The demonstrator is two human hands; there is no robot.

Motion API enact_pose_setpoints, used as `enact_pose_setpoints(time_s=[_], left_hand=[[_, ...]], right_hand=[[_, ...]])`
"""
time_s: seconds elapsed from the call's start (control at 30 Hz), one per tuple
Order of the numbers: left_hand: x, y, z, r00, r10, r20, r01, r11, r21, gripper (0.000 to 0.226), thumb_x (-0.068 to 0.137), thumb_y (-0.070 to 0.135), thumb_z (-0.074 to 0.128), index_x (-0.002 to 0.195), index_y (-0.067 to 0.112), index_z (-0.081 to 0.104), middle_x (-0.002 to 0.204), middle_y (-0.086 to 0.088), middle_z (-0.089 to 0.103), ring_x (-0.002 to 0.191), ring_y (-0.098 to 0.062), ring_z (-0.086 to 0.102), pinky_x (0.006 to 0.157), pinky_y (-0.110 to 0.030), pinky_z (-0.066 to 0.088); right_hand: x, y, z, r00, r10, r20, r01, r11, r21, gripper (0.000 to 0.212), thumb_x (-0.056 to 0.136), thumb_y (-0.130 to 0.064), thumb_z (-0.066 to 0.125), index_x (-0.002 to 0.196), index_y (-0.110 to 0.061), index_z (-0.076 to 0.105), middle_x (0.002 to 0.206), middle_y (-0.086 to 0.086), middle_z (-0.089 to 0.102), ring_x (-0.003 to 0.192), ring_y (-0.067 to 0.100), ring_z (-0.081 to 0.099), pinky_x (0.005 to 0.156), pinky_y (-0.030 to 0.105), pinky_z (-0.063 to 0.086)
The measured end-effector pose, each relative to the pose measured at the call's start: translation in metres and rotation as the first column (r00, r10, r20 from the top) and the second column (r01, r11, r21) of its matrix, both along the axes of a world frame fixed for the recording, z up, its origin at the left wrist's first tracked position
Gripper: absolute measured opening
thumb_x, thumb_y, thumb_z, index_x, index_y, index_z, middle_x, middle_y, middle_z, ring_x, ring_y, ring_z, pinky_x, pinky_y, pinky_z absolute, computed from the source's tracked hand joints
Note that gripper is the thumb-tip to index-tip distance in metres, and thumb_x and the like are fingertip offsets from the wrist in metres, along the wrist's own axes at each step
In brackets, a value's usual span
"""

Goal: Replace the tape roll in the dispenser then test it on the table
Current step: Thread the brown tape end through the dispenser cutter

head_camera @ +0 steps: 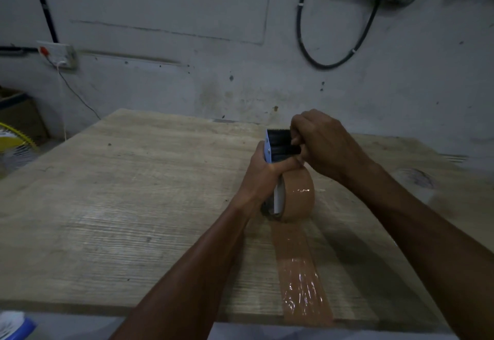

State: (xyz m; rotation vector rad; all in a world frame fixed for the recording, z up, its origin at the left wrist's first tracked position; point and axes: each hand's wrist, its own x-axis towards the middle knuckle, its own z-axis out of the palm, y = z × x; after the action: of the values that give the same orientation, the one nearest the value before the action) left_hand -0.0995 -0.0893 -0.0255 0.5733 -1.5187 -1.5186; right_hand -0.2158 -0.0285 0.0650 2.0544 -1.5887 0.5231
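A brown tape roll (298, 196) sits in a blue and black dispenser (278, 143) that stands on end on the wooden table (133, 206), its toothed blade pointing up. My left hand (263, 172) grips the dispenser's body just above the roll. My right hand (323, 143) closes over the black front part near the blade, fingers pinched there. A strip of brown tape (299, 273) is stuck to the table from the roll back to the near edge.
A grey wall stands right behind the table, with a looped black cable (331, 61) and a socket (60, 53) with a plug. A yellow fan (16, 142) and a cardboard box (18, 110) are at the left. A blue and white object (14, 325) lies at the lower left.
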Motion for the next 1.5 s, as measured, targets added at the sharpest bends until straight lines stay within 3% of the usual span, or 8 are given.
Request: enact_pose_setpoints(time_s=[0.33, 0.47, 0.57, 0.77, 0.9, 1.1, 1.33, 1.5], left_hand=[[0.003, 0.002, 0.001, 0.999, 0.015, 0.033, -0.014, 0.999, -0.037, 0.067, 0.052, 0.051, 0.076, 0.113, 0.037, 0.051, 0.11, 0.003, 0.066, 0.094, -0.012, 0.069, 0.077, -0.026, 0.056], [0.001, 0.002, 0.0, 1.0, -0.003, 0.014, 0.003, 0.999, -0.033, 0.063, 0.067, 0.033, 0.078, 0.123, 0.026, 0.051, 0.115, -0.005, 0.065, 0.098, -0.02, 0.069, 0.08, -0.032, 0.058], [0.002, 0.001, -0.003, 1.0, 0.004, 0.026, -0.003, 0.999, -0.048, 0.067, 0.07, 0.031, 0.076, 0.13, 0.02, 0.048, 0.119, -0.008, 0.064, 0.101, -0.024, 0.068, 0.084, -0.039, 0.059], [0.003, 0.004, -0.001, 0.999, -0.018, -0.035, 0.017, 1.0, -0.026, 0.073, 0.072, 0.025, 0.074, 0.137, 0.011, 0.045, 0.121, -0.014, 0.063, 0.091, -0.015, 0.069, 0.076, -0.027, 0.058], [0.003, 0.005, -0.001, 1.0, 0.005, 0.022, -0.003, 0.998, -0.065, 0.087, 0.06, 0.046, 0.077, 0.135, 0.017, 0.045, 0.12, -0.009, 0.063, 0.097, -0.019, 0.069, 0.081, -0.033, 0.059], [0.001, 0.007, -0.002, 0.999, 0.037, 0.005, -0.037, 0.999, -0.031, 0.076, 0.064, 0.055, 0.072, 0.13, 0.025, 0.05, 0.119, -0.011, 0.065, 0.101, -0.029, 0.069, 0.091, -0.051, 0.057], [0.005, 0.006, 0.001, 1.0, 0.01, 0.017, -0.009, 0.999, -0.043, 0.078, 0.062, 0.053, 0.071, 0.13, 0.023, 0.049, 0.117, -0.009, 0.064, 0.098, -0.023, 0.068, 0.088, -0.042, 0.058], [0.004, 0.01, 0.002, 0.997, 0.024, 0.069, -0.021, 0.999, -0.05, 0.08, 0.064, 0.063, 0.066, 0.132, 0.025, 0.047, 0.121, -0.01, 0.064, 0.104, -0.029, 0.067, 0.095, -0.054, 0.055]], right_hand=[[0.002, -0.008, -0.003, 1.0, -0.002, 0.029, 0.005, 0.995, -0.097, 0.016, 0.069, 0.011, 0.06, 0.073, -0.004, 0.055, 0.072, 0.017, 0.059, 0.064, 0.024, 0.047, 0.055, 0.038, 0.044], [-0.005, -0.012, -0.006, 0.997, 0.015, 0.081, -0.001, 0.986, -0.167, 0.015, 0.072, 0.011, 0.058, 0.071, -0.004, 0.057, 0.068, 0.013, 0.057, 0.062, 0.018, 0.043, 0.057, 0.03, 0.033], [-0.006, -0.013, -0.009, 0.993, 0.023, 0.115, -0.001, 0.983, -0.186, 0.017, 0.071, 0.013, 0.058, 0.071, -0.004, 0.056, 0.067, 0.007, 0.052, 0.063, 0.017, 0.042, 0.055, 0.031, 0.034], [-0.003, -0.013, -0.001, 0.991, 0.055, 0.119, -0.027, 0.974, -0.225, 0.019, 0.068, 0.014, 0.057, 0.072, -0.004, 0.058, 0.068, 0.01, 0.056, 0.065, 0.018, 0.045, 0.057, 0.029, 0.034], [-0.001, -0.015, -0.004, 0.988, 0.08, 0.13, -0.054, 0.98, -0.192, 0.016, 0.066, 0.01, 0.05, 0.069, -0.005, 0.056, 0.066, 0.01, 0.056, 0.062, 0.023, 0.049, 0.055, 0.037, 0.045], [0.004, -0.01, 0.004, 0.991, 0.107, 0.083, -0.095, 0.985, -0.147, 0.023, 0.061, 0.015, 0.054, 0.069, -0.006, 0.055, 0.068, 0.003, 0.047, 0.063, 0.02, 0.045, 0.057, 0.03, 0.035], [0.006, -0.012, 0.011, 0.981, 0.122, 0.149, -0.098, 0.983, -0.154, 0.018, 0.065, 0.014, 0.051, 0.067, -0.002, 0.059, 0.063, 0.005, 0.053, 0.058, 0.021, 0.049, 0.055, 0.029, 0.041], [0.007, -0.011, 0.01, 0.983, 0.096, 0.154, -0.077, 0.989, -0.123, 0.016, 0.066, 0.013, 0.052, 0.067, 0.0, 0.061, 0.063, 0.01, 0.059, 0.059, 0.023, 0.051, 0.057, 0.033, 0.045]])
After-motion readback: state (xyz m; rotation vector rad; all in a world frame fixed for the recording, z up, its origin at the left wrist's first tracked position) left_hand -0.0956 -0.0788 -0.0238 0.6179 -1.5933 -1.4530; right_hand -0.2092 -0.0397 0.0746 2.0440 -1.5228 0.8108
